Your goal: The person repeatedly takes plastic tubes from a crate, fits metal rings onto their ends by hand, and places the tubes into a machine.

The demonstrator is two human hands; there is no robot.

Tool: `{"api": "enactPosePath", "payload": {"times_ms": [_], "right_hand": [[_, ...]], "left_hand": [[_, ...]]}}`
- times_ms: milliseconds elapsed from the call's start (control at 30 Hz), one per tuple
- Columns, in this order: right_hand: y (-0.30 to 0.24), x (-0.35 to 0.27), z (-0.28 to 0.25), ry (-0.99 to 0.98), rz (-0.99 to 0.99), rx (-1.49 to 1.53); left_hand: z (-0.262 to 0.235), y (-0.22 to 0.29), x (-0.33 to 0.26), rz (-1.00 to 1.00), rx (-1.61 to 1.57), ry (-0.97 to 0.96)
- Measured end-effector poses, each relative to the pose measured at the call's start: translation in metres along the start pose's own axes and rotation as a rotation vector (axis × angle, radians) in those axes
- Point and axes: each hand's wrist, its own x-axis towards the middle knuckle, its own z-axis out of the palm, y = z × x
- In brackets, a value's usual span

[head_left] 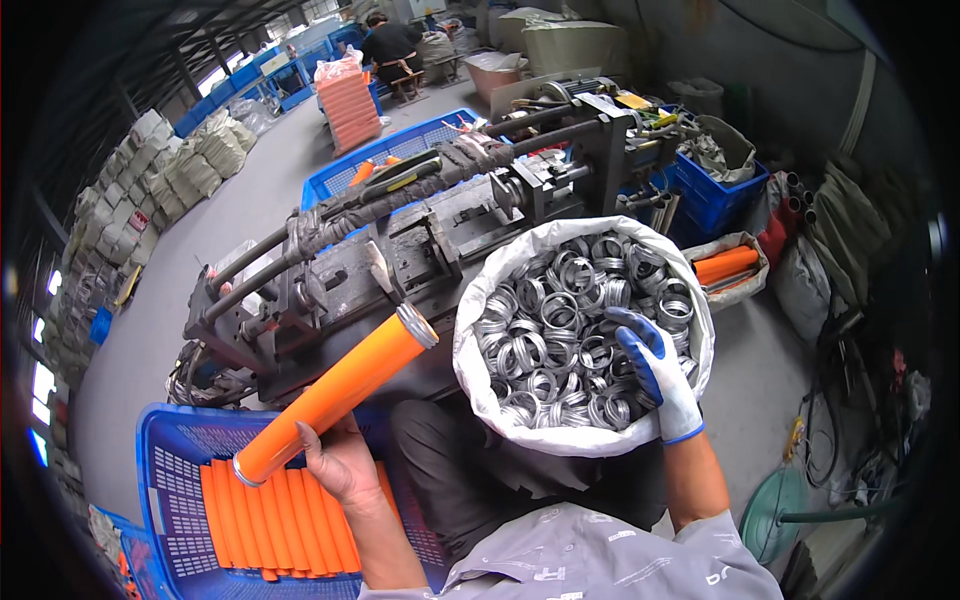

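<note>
My bare left hand (345, 460) grips an orange tube (335, 395) near its lower end. The tube slants up to the right, and a grey metal ring (417, 325) sits at its upper end. My right hand (655, 365), in a white and blue glove, is over the right side of a white sack (470, 400) full of loose metal rings (560, 310). Its fingers are stretched out and apart among the rings; I see nothing held in them. Below my left hand, a blue crate (160, 500) holds several orange tubes (290, 520) lying side by side.
A dark bench machine (430, 240) with long bars stands ahead, with a brush-like tool (382, 272) on it. Behind it is another blue crate (320, 190). At right are a bag of orange tubes (725, 265) and a green fan (770, 515). A person (392, 50) sits far off.
</note>
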Motion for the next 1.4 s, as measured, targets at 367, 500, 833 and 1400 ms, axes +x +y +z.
{"api": "enactPosePath", "payload": {"times_ms": [367,500,833,1400], "right_hand": [[-0.031,-0.033,0.034,-0.195,-0.014,0.126],[-0.066,-0.07,0.084,-0.63,0.107,-0.165],[0.078,-0.135,0.107,-0.592,0.035,-0.344],[0.13,-0.153,0.089,-0.343,-0.23,-0.78]], "left_hand": [[0.054,0.029,0.002,0.685,1.794,-0.905],[0.064,0.025,-0.017,0.533,1.826,-1.348],[0.046,0.022,-0.031,0.389,1.197,-0.617],[0.048,-0.001,-0.04,0.133,0.551,-0.333]]}}
